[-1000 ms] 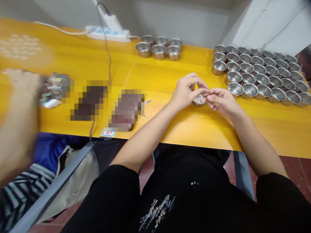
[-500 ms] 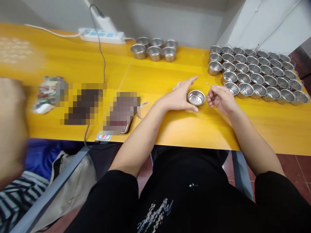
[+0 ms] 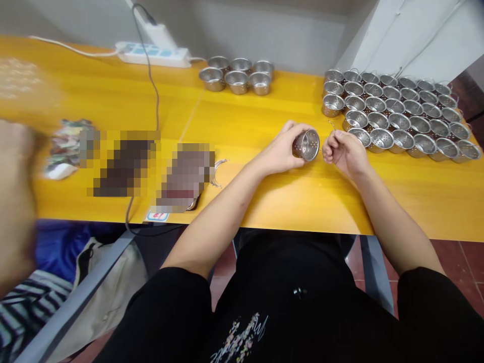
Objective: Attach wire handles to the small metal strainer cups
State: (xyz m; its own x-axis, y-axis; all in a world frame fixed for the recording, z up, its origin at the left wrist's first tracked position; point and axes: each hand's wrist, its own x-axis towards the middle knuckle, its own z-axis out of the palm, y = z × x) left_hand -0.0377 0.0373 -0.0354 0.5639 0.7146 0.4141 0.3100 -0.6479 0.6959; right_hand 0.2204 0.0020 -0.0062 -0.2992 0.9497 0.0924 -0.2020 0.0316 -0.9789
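Note:
My left hand [image 3: 282, 150] grips a small perforated steel cup [image 3: 307, 144], tilted on its side with its mouth turned toward my right hand. My right hand [image 3: 342, 150] is closed in a pinch on a thin wire handle [image 3: 331, 125] whose hooked end sticks up above the fingers. The two hands are a few centimetres apart above the yellow table [image 3: 264, 191]. To the right of my right hand several steel cups [image 3: 401, 123] fitted with wire handles stand in rows.
A small group of steel cups [image 3: 237, 79] stands at the back centre, near a white power strip [image 3: 153, 53] with a cable running across the table. Loose wire handles [image 3: 218, 169] lie beside blurred-out items. Another person's blurred arm [image 3: 15, 201] fills the left edge.
The cup stood flat on the table half a second ago with my left hand open beside it; now my left hand has lifted and tilted it. My right hand kept the wire.

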